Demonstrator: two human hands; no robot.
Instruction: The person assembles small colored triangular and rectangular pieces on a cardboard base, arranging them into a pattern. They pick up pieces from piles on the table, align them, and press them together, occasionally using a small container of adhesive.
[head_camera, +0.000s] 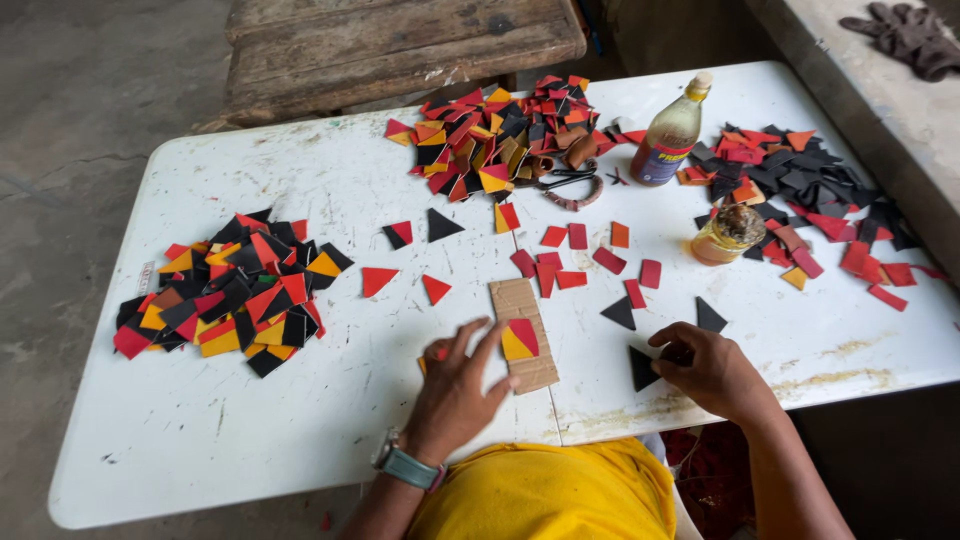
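Left hand (455, 390), fingers spread, steadies the card (520, 333); right hand (710, 370) pinches a black triangle (643, 367) at 3 o'clock. A nudge could shift the red-yellow piece (519, 339).

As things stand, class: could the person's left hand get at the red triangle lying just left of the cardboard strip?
Probably yes: the left hand rests just below the red triangle, with only bare white table between them.

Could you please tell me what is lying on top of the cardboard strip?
On the cardboard strip lies a joined yellow-and-red piece. The left hand touches the strip's edge, hiding part of it.
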